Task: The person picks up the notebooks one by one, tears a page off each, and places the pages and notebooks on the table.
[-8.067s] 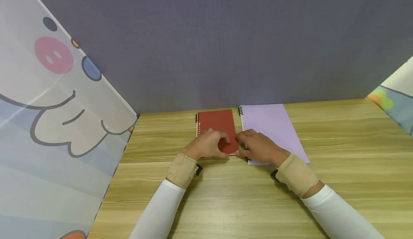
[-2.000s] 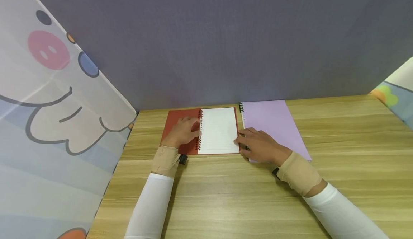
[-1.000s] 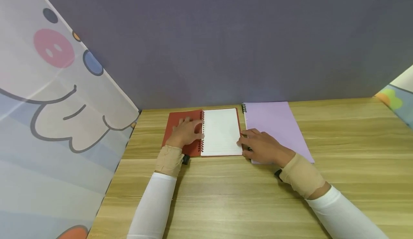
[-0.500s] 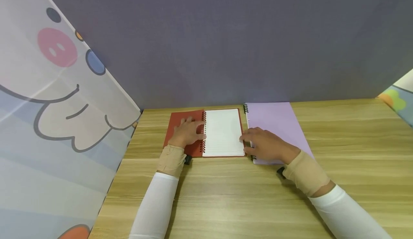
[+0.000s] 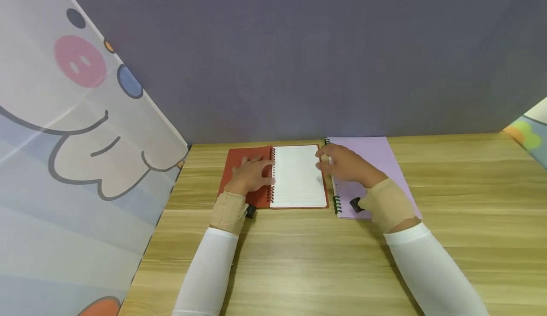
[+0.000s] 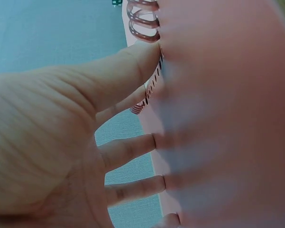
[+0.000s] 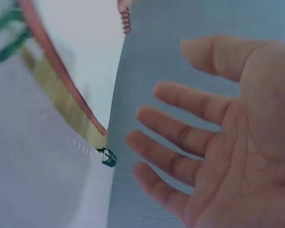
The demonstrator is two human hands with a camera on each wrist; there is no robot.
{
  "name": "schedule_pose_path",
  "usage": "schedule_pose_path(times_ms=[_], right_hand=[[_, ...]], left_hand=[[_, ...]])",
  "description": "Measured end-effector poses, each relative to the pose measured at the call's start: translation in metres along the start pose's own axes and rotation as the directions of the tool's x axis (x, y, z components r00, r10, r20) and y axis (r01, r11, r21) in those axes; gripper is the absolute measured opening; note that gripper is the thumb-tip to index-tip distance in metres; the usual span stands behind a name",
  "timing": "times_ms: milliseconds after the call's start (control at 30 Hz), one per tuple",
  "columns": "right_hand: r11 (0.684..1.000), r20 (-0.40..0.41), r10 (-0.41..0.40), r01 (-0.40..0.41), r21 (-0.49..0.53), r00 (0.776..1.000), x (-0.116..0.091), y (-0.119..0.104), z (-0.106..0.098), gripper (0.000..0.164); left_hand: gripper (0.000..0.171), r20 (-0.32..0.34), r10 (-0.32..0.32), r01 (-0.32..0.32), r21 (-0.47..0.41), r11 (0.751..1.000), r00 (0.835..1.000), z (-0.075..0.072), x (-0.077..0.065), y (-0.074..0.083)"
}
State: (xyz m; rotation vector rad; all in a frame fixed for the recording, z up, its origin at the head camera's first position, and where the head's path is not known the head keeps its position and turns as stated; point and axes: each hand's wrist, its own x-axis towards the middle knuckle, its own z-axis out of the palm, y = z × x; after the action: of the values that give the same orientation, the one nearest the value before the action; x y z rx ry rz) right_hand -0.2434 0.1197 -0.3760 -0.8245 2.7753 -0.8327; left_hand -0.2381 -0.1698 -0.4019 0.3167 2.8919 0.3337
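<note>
A red spiral notebook lies spread on the table, its red cover (image 5: 258, 198) folded out to the left and a white lined page (image 5: 298, 178) facing up. On that cover rests my left hand (image 5: 249, 176), its thumb near the coil (image 6: 144, 23); the left wrist view shows its fingers extended against the cover. My right hand (image 5: 345, 163) hovers above the gap between the page's right edge and a lilac spiral notebook (image 5: 373, 152). In the right wrist view the right hand (image 7: 227, 123) has spread, slightly bent fingers and nothing in them.
The lilac notebook has a green coil (image 5: 338, 204) along its left side, partly hidden by my right hand. A grey upright panel (image 5: 299, 60) stands behind the wooden table (image 5: 290, 259). A cartoon-printed wall (image 5: 34, 188) borders the left.
Over the last half second my right hand rises from the notebook's lower right edge and moves away from me. Earlier the red cover was closed; it now lies turned left. My left hand stays on it.
</note>
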Motion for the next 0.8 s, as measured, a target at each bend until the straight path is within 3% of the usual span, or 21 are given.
schedule_pose_path(times_ms=[333,567,800], right_hand=[[0.965,-0.035,0.190,-0.180,0.192,0.981,0.032,0.018,-0.001,0.039],[0.971,-0.075,0.171,-0.156,0.180,0.982,0.052,0.032,0.017,0.046],[0.979,-0.086,0.146,-0.131,0.157,0.986,0.058,0.042,0.025,0.041]], left_hand=[[0.064,0.007,0.001,-0.001,0.002,1.000,1.000,0.001,0.003,0.005],[0.063,0.004,0.000,0.000,0.012,1.000,1.000,-0.001,0.002,0.004],[0.064,-0.003,-0.017,0.017,0.004,1.000,1.000,0.001,0.002,0.000]])
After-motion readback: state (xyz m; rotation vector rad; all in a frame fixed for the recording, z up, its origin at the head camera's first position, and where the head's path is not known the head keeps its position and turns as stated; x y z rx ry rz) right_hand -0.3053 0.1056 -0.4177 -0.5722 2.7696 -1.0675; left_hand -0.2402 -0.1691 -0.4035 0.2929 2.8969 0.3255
